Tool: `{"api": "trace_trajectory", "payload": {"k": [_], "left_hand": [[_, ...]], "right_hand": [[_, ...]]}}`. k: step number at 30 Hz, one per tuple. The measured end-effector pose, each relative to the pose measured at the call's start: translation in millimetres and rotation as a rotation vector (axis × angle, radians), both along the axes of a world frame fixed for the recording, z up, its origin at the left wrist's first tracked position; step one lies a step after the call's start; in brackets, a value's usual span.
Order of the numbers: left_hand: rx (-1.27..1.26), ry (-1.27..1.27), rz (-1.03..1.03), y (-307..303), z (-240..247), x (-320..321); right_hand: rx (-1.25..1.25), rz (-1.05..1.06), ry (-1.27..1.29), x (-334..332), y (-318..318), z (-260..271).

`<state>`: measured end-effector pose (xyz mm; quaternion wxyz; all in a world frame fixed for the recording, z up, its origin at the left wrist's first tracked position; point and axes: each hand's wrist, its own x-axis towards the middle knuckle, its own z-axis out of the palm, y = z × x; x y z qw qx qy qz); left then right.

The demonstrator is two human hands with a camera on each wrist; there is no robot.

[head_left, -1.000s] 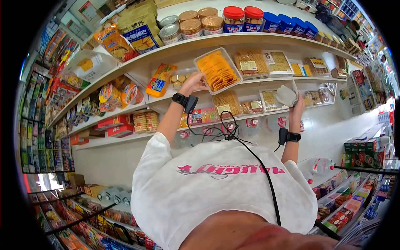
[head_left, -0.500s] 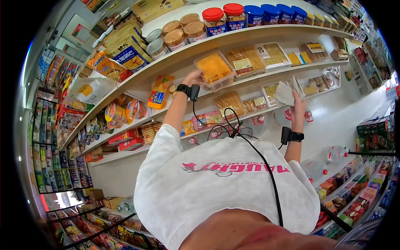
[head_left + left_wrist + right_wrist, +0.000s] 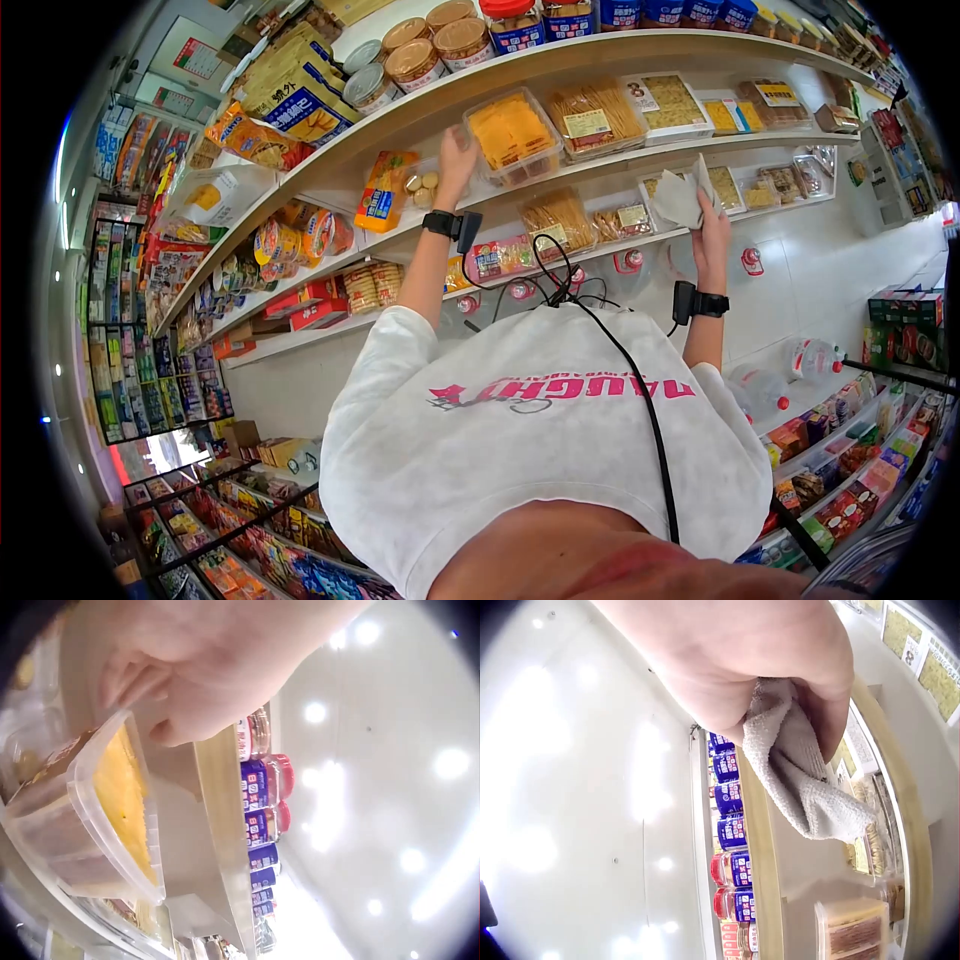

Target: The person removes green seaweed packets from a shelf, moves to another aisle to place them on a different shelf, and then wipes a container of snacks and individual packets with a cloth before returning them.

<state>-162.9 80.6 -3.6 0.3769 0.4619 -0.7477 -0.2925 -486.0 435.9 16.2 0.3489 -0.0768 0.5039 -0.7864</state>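
Observation:
A clear plastic box of orange-yellow snack pieces [image 3: 512,130] sits on the upper shelf board, tilted in the head view. My left hand [image 3: 458,165] is just left of this box, its fingers loosely bent. The left wrist view has the fingers [image 3: 135,679] above the corner of the box [image 3: 112,817], holding nothing. Farther right, my right hand [image 3: 712,235] grips a light grey cloth [image 3: 682,200] in front of the lower shelf. Close up, the folded terry cloth [image 3: 802,776] hangs from between the thumb and fingers.
An orange snack packet [image 3: 385,190] and a box of round biscuits [image 3: 422,187] lie left of the left hand. Boxes of stick snacks [image 3: 597,120] stand to the right. Jars [image 3: 412,62] line the top board, whose front edge [image 3: 560,50] overhangs.
The box of orange snacks went from being held tilted in my left hand to sitting back on the shelf, and the hand let go and moved left. My right hand keeps the cloth.

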Motion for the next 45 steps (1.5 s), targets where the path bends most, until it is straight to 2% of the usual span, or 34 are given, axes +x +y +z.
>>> {"api": "trace_trajectory", "payload": {"k": [2,4,6,8,10,12,15,18,20,21,23,26,29,30,33,36,39,41,43,45], "left_hand": [[-0.119,0.151,-0.128,16.3,24.9,0.2],[-0.098,0.057,-0.203,36.7,51.5,-3.7],[-0.094,-0.033,-0.284,45.1,56.1,-8.0],[-0.108,-0.122,-0.377,43.2,55.5,-14.6],[-0.133,-0.218,-0.412,34.5,48.5,-20.7],[-0.133,-0.302,-0.441,31.1,48.5,-26.1],[-0.100,-0.393,-0.462,28.3,50.6,-32.1],[-0.156,-0.430,-0.441,25.6,45.2,-36.7],[-0.285,-0.427,-0.404,33.3,46.2,-37.4],[-0.237,-0.423,-0.416,35.4,45.3,-35.5],[-0.143,-0.408,-0.440,38.3,43.4,-33.9],[-0.186,-0.353,-0.431,30.0,27.6,-31.9],[-0.278,-0.460,-0.356,42.0,44.9,-34.1],[-0.283,-0.413,-0.343,40.1,43.1,-33.4],[-0.296,-0.309,-0.289,38.3,46.1,-34.9],[-0.307,-0.248,-0.175,61.4,85.3,-37.2],[-0.364,-0.099,-0.089,73.4,116.8,-34.3],[-0.328,0.082,-0.037,87.7,138.7,-34.8],[-0.224,0.246,0.021,99.9,153.4,-31.2],[-0.114,0.399,0.044,102.2,151.8,-26.7]], "right_hand": [[0.022,0.049,0.002,-1.8,-13.7,-7.2],[0.021,0.128,0.030,-1.2,-31.1,-7.7],[0.001,0.238,0.079,8.1,-54.8,-4.8],[0.037,0.310,0.223,18.2,-88.2,-4.0],[0.233,0.431,0.544,36.5,-110.0,32.9],[0.175,0.465,0.663,45.2,-145.2,25.2],[0.010,0.069,1.074,76.0,-191.5,19.4],[-0.136,0.045,1.282,103.8,-216.7,19.2],[-0.080,0.243,1.344,114.7,-218.8,14.0],[-0.055,0.343,1.374,119.5,-220.7,10.2],[-0.064,0.357,1.419,121.7,-221.4,3.1],[-0.099,0.379,1.461,117.9,-226.3,-2.8],[-0.112,0.474,1.482,114.0,-226.5,2.0],[-0.109,0.514,1.488,111.6,-227.2,3.1],[-0.170,0.570,1.349,105.0,-227.0,3.9],[-0.097,0.533,1.105,96.4,-231.8,6.5],[-0.239,0.321,0.856,94.6,-226.7,34.2],[-0.281,0.313,0.640,93.8,-217.6,53.6],[-0.300,0.364,0.461,90.2,-218.2,54.4],[-0.253,0.509,0.076,93.6,-212.7,62.7]]}}
